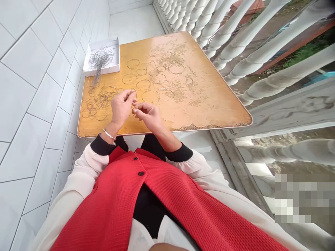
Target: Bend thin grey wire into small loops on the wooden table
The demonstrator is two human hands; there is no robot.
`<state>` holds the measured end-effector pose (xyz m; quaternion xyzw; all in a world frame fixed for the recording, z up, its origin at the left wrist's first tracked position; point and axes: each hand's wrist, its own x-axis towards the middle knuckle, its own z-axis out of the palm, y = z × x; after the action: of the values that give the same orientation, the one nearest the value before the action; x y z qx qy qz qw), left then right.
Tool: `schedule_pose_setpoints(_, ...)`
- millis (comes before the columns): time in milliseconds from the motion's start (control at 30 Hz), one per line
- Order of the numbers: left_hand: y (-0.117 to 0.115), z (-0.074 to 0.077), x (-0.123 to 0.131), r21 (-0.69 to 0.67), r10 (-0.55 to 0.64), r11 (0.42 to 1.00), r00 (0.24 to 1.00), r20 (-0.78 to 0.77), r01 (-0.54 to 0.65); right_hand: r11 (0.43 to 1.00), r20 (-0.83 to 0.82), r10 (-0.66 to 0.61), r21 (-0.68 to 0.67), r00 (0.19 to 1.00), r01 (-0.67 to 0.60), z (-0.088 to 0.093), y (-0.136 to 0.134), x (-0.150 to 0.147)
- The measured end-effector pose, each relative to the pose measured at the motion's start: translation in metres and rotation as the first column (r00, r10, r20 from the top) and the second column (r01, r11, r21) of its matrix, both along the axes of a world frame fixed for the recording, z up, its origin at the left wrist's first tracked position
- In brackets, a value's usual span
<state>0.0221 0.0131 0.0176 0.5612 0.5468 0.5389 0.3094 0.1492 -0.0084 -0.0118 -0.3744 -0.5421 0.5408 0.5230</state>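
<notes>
One thin wire loop [136,94] is pinched by both hands; its visible arc extends forward, nearer the left hand [120,106] than the right hand [148,114].

Work Area Surroundings

A white tiled wall [34,76] with dark joints bounded the left side. Pale balusters [285,78] lined the right, with greenery [300,57] beyond. Between them, a yellow-brown table [211,101] with rounded corners and a chipped near edge stood over a light floor [136,24]. Daylight lit the area.
</notes>
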Motion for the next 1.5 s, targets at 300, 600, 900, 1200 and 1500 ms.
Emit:
schedule_pose_setpoints(300,-0.016,-0.004,-0.019,0.036,-0.039,0.998,0.956,-0.29,0.052,0.991,-0.045,-0.134,-0.038,0.99,0.132,0.018,-0.007,0.03)
schedule_pose_setpoints(600,-0.028,0.009,-0.02,0.125,-0.063,0.961,0.638,-0.767,0.245,0.977,0.021,-0.205,0.06,0.979,0.203,0.015,-0.01,0.023)
schedule_pose_setpoints(900,-0.018,-0.003,-0.031,0.116,-0.016,0.981,0.657,-0.754,0.158,0.962,-0.33,-0.27,-0.133,0.905,0.239,-0.013,0.018,0.044)
schedule_pose_setpoints(1200,-0.014,-0.011,-0.04,0.141,-0.037,0.976,0.764,-0.644,0.166,0.988,-0.222,-0.155,-0.059,0.963,0.145,-0.019,0.03,0.066)
schedule_pose_setpoints(1500,-0.016,0.011,-0.036,0.079,-0.124,0.97,0.741,-0.66,0.232,0.72,0.364,-0.558,0.659,0.746,0.217,0.015,0.002,0.069)
